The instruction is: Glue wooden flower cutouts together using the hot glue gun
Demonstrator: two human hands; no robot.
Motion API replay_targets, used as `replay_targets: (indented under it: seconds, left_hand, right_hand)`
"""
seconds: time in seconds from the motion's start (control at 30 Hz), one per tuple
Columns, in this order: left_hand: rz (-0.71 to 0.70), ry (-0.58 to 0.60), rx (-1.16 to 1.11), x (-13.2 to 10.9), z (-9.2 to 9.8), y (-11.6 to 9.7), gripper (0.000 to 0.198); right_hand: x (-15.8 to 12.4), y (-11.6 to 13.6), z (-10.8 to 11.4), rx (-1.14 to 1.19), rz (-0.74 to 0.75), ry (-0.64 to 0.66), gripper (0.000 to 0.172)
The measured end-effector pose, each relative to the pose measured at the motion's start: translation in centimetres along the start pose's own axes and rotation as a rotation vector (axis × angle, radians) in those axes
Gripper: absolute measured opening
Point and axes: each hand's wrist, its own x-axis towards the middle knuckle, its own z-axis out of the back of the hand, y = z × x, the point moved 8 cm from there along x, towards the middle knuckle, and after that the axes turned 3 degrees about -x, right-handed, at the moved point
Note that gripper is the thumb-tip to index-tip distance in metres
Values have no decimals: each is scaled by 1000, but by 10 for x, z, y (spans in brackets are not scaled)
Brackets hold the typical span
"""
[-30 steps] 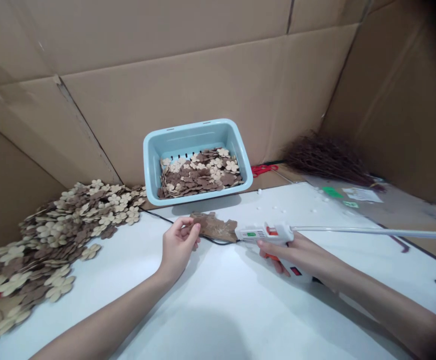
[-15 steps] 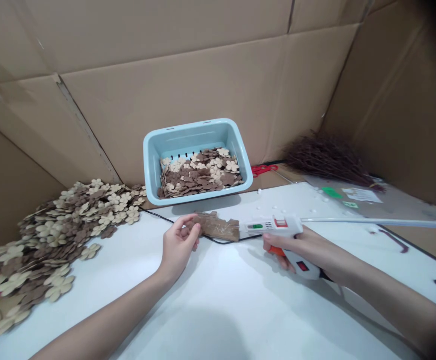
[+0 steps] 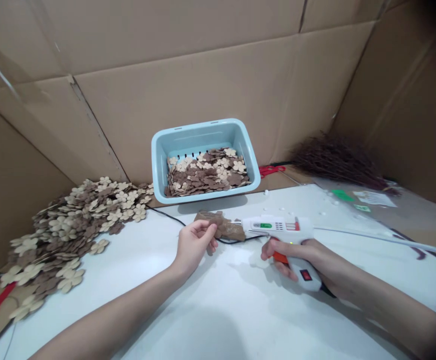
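My left hand (image 3: 197, 242) is closed in a pinch, with a small dark brown piece (image 3: 216, 218) at its fingertips that looks like one of the brown flowers; its outline is partly hidden. Under it lies a brown, glue-smeared scrap (image 3: 235, 231) on the white table. My right hand (image 3: 296, 255) is wrapped around the handle of a white glue gun (image 3: 278, 226), fingers by its orange trigger (image 3: 280, 257). The gun's nozzle points left, over the scrap and close to the brown piece. A clear glue stick (image 3: 375, 237) sticks out of its back end.
A light blue basket (image 3: 158, 172) with brown and cream flowers stands behind. A heap of similar flowers (image 3: 90, 210) spreads at left. Red scissors (image 3: 272, 171), a bundle of dark twigs (image 3: 338, 160) and a black cord (image 3: 165, 215) lie around. Cardboard walls (image 3: 202, 85) enclose the table.
My left hand has moved right along the scrap, bringing the dark brown piece close to the nozzle. The glue stick's rear end has swung into view. The camera view has shifted slightly.
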Motion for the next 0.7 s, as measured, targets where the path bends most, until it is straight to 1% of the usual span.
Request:
replay_targets:
  seconds: [0.2, 0.33, 0.57, 0.63, 0.7]
  left_hand:
    - [87, 44, -55, -11, -9, 4, 32]
    - [78, 50, -35, -12, -11, 2, 33]
    - [66, 23, -26, -14, -11, -2, 33]
    - [55, 2, -4, -14, -9, -3, 34]
    - [34, -36, 41, -13, -2, -6, 35]
  right_hand:
    - [3, -6, -9, -3, -14, 31, 34]
    - [3, -5, -10, -35, -21, 23, 34]
    - [2, -6, -11, -43, -5, 13, 32]
    - [2, -6, -9, -28, -2, 1, 32]
    - [3, -6, -5, -6, -2, -20, 33]
